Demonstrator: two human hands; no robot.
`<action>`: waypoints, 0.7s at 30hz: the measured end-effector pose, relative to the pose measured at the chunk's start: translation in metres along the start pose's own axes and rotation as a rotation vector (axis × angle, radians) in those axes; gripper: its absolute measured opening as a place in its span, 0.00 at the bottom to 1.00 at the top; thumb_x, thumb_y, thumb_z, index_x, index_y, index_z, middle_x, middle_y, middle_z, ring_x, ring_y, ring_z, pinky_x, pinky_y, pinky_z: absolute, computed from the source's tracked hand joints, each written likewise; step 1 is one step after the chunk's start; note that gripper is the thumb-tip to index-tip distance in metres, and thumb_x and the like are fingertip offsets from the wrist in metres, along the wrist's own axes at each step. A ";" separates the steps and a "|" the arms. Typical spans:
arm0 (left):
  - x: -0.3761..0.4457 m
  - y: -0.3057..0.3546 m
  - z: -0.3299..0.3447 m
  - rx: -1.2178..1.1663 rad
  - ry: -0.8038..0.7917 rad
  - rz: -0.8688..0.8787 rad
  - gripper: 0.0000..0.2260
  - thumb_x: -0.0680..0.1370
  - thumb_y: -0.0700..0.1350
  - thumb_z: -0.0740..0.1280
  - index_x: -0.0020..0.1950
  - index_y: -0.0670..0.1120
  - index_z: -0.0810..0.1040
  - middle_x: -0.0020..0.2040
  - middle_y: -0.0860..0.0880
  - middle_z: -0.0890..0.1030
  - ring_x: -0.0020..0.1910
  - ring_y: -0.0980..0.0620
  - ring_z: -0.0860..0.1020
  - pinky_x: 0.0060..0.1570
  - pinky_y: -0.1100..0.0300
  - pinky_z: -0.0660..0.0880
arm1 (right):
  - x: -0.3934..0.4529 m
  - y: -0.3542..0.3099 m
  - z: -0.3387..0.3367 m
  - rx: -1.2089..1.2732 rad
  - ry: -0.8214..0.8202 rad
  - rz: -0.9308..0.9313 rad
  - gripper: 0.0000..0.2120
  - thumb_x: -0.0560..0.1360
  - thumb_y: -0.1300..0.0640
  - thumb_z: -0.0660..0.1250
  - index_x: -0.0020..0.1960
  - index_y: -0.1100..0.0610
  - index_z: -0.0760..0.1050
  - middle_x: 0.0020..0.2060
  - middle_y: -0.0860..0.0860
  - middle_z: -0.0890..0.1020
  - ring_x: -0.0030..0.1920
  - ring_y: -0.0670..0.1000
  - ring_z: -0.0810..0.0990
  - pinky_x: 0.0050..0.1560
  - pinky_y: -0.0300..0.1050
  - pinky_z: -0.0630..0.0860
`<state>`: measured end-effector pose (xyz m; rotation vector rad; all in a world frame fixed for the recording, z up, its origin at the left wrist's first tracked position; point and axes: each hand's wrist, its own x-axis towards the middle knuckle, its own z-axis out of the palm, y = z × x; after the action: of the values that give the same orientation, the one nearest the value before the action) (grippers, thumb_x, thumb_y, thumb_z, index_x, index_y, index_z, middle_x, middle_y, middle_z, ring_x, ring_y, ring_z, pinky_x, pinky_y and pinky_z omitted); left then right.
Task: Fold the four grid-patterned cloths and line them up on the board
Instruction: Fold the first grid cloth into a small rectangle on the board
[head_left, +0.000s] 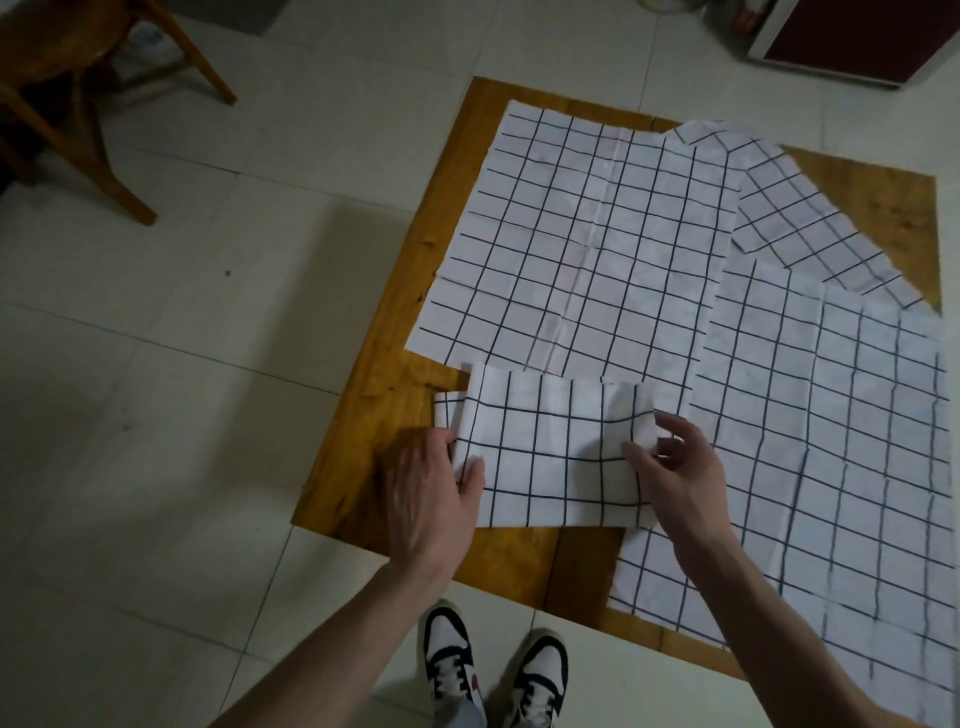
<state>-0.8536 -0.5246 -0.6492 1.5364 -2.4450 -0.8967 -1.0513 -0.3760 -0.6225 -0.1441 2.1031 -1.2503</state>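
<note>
A wooden board (395, 364) lies on the tiled floor. On its near left part sits a folded white cloth with a black grid (550, 452). My left hand (431, 493) holds its left edge, thumb on top and fingers tucked under. My right hand (680, 467) pinches its upper right corner. Three unfolded grid cloths lie flat behind and beside it: a large one (582, 234) at the middle, one (810, 208) at the far right partly under the others, and one (831, 441) at the right reaching past the board's near edge.
A wooden stool (78, 98) stands at the far left on the tiles. A dark red cabinet (852, 36) sits at the far right. My two shoes (493, 670) stand just before the board's near edge. Bare tiles (156, 415) spread to the left.
</note>
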 end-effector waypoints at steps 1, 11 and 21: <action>0.001 0.001 0.000 -0.031 -0.003 -0.023 0.14 0.81 0.54 0.69 0.62 0.51 0.72 0.50 0.53 0.77 0.50 0.53 0.76 0.52 0.56 0.77 | 0.001 -0.003 0.001 -0.008 -0.037 -0.013 0.16 0.80 0.57 0.71 0.66 0.52 0.73 0.50 0.55 0.81 0.49 0.52 0.83 0.38 0.39 0.81; -0.005 -0.002 -0.009 -0.289 0.006 -0.082 0.03 0.83 0.45 0.67 0.53 0.51 0.74 0.45 0.54 0.77 0.43 0.56 0.76 0.40 0.63 0.75 | 0.003 -0.007 0.004 -0.054 -0.067 -0.116 0.10 0.81 0.53 0.69 0.43 0.57 0.76 0.35 0.53 0.79 0.35 0.49 0.78 0.33 0.40 0.76; -0.038 -0.022 -0.019 -0.547 0.087 -0.165 0.05 0.84 0.45 0.66 0.49 0.51 0.78 0.39 0.56 0.78 0.37 0.58 0.75 0.37 0.65 0.73 | -0.001 -0.006 0.008 -0.227 -0.057 -0.166 0.12 0.80 0.49 0.69 0.45 0.57 0.78 0.38 0.56 0.81 0.39 0.54 0.80 0.38 0.50 0.78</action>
<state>-0.8108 -0.5065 -0.6378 1.5308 -1.8130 -1.3516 -1.0470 -0.3844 -0.6199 -0.4582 2.2142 -1.0828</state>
